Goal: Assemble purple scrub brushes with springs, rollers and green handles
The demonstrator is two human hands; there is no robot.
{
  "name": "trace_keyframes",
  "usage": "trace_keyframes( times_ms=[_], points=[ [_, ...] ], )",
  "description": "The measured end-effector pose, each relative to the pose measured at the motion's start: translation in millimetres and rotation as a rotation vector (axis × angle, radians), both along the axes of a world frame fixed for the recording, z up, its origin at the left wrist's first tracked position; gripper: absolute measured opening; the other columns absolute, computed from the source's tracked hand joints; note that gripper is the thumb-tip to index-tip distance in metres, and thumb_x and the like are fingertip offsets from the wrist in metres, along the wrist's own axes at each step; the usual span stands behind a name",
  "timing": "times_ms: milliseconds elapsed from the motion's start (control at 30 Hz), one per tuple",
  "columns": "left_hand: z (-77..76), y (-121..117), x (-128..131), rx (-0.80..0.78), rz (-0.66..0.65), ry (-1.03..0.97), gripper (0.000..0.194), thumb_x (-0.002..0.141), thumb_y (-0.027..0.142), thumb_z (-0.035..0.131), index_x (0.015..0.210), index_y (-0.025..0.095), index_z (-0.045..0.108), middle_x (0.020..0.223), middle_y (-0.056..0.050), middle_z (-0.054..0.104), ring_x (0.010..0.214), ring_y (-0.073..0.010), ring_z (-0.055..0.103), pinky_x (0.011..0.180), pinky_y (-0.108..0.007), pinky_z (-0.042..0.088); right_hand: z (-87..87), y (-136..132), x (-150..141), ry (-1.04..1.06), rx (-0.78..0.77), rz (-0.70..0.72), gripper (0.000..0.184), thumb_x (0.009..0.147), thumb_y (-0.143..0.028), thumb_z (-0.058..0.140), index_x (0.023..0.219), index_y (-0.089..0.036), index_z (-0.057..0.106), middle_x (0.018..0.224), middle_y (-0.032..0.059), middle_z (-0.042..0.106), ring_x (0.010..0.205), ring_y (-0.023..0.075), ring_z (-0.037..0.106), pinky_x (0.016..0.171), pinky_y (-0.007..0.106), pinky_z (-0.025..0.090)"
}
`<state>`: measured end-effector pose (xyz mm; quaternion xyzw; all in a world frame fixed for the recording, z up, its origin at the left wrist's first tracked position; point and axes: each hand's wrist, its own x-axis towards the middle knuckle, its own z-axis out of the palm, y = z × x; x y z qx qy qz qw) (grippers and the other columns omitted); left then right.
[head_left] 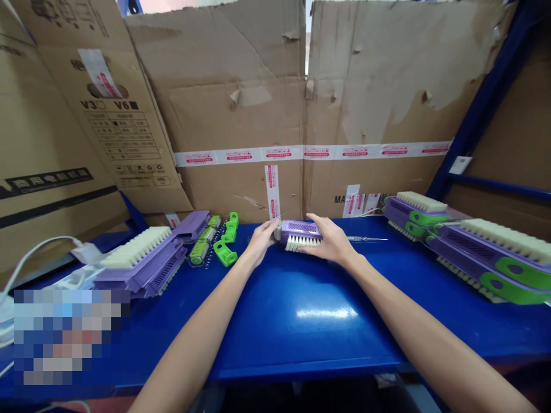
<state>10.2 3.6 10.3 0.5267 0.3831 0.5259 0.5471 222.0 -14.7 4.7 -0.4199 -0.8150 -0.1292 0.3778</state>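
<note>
A purple brush head (301, 228) with white bristles pointing down is held between my two hands at the back middle of the blue table. My left hand (262, 242) closes its fingers on the left end, next to a small greyish piece there. My right hand (330, 240) grips the right end, thumb below by the bristles and fingers over the top. Just right of that hand lies a thin screwdriver (368, 238), partly hidden. To the left are green clips (225, 252), small springs (209, 259) and yellow-green blocks (200, 250).
Purple brush parts (142, 261) are stacked at the left near a white cable (30, 246). More purple and green brush heads (495, 258) are stacked at the right. Cardboard sheets (241, 120) stand behind the blue table (301, 332). A blue metal post (469, 109) slants at the right.
</note>
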Motion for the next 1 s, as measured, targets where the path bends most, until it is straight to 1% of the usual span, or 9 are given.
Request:
trace_keyframes(
  times_ms=[67, 167, 367, 533, 667, 733, 800, 933, 1000],
  points=[
    [5.8, -3.8, 2.4, -0.102, -0.095, -0.029, 0.055, 0.072, 0.061, 0.061, 0.102, 0.015, 0.064, 0.099, -0.012, 0.069, 0.091, -0.0231, 0.064, 0.082, -0.036, 0.049, -0.8, 0.7, 0.4, 0.056, 0.041, 0.036, 0.084, 0.068, -0.056, 0.067, 0.136, -0.016, 0.039, 0.118, 0.0144, 0.059, 0.104, 0.0288, 0.057, 0.09, 0.042, 0.047],
    [13.6, -8.2, 4.5, -0.209, -0.149, -0.041, 0.057, 0.079, 0.062, 0.051, 0.107, 0.014, 0.062, 0.098, -0.015, 0.069, 0.087, -0.0249, 0.066, 0.079, -0.038, 0.051, -0.3, 0.7, 1.1, 0.083, 0.063, 0.057, 0.084, 0.068, -0.056, 0.068, 0.136, -0.017, 0.038, 0.117, 0.0139, 0.06, 0.103, 0.0287, 0.057, 0.09, 0.043, 0.048],
    [21.0, -11.1, 7.3, -0.295, -0.137, -0.108, 0.042, 0.087, 0.045, 0.045, 0.107, 0.012, 0.061, 0.089, -0.014, 0.07, 0.081, -0.0229, 0.067, 0.079, -0.036, 0.052, -0.9, 2.6, 1.1, 0.158, 0.042, 0.08, 0.084, 0.065, -0.056, 0.07, 0.134, -0.018, 0.04, 0.12, 0.0132, 0.059, 0.102, 0.0279, 0.058, 0.089, 0.043, 0.048],
    [22.7, -12.9, 9.6, -0.294, -0.09, -0.108, 0.046, 0.084, 0.049, 0.05, 0.112, 0.014, 0.059, 0.1, -0.014, 0.069, 0.085, -0.0235, 0.066, 0.079, -0.038, 0.053, -4.0, 5.9, -0.1, 0.207, 0.021, 0.073, 0.085, 0.062, -0.056, 0.071, 0.132, -0.018, 0.042, 0.118, 0.0128, 0.06, 0.1, 0.0271, 0.059, 0.087, 0.042, 0.049],
    [26.6, -17.7, 13.5, -0.193, -0.055, 0.027, 0.058, 0.083, 0.063, 0.044, 0.117, 0.019, 0.059, 0.115, -0.015, 0.064, 0.095, -0.0275, 0.064, 0.074, -0.04, 0.055, -4.4, 3.9, -3.5, 0.218, -0.047, 0.019, 0.09, 0.06, -0.058, 0.072, 0.134, -0.019, 0.04, 0.122, 0.0131, 0.058, 0.103, 0.0282, 0.059, 0.087, 0.042, 0.049],
    [28.5, -21.3, 17.0, -0.07, -0.001, 0.103, 0.058, 0.083, 0.064, 0.044, 0.122, 0.022, 0.057, 0.123, -0.012, 0.06, 0.105, -0.0286, 0.06, 0.071, -0.037, 0.056, -2.9, 0.9, -4.7, 0.197, -0.07, -0.032, 0.09, 0.061, -0.059, 0.071, 0.135, -0.019, 0.04, 0.123, 0.0132, 0.058, 0.104, 0.0293, 0.059, 0.086, 0.043, 0.05],
    [28.9, -24.3, 20.3, 0.045, 0.026, 0.141, 0.056, 0.081, 0.06, 0.052, 0.126, 0.026, 0.055, 0.13, -0.008, 0.056, 0.112, -0.0286, 0.055, 0.069, -0.033, 0.056, -0.9, -2.3, -5.0, 0.165, -0.06, -0.065, 0.086, 0.063, -0.058, 0.069, 0.135, -0.019, 0.041, 0.122, 0.0134, 0.058, 0.106, 0.0301, 0.058, 0.087, 0.044, 0.05],
    [24.1, -24.2, 22.3, 0.1, 0.011, 0.181, 0.055, 0.078, 0.056, 0.058, 0.124, 0.025, 0.056, 0.126, -0.008, 0.057, 0.105, -0.0276, 0.058, 0.064, -0.031, 0.056, 0.8, -5.3, -6.2, 0.157, -0.035, -0.075, 0.087, 0.063, -0.058, 0.069, 0.135, -0.019, 0.041, 0.124, 0.0137, 0.058, 0.108, 0.0302, 0.058, 0.088, 0.043, 0.049],
    [21.6, -21.4, 21.0, 0.125, 0.016, 0.191, 0.053, 0.079, 0.056, 0.058, 0.122, 0.025, 0.058, 0.123, -0.007, 0.059, 0.104, -0.0262, 0.059, 0.068, -0.032, 0.055, -0.1, -3.9, -7.5, 0.175, -0.058, -0.073, 0.089, 0.062, -0.058, 0.07, 0.136, -0.019, 0.04, 0.126, 0.0139, 0.057, 0.107, 0.0302, 0.059, 0.088, 0.043, 0.049]
  ],
)
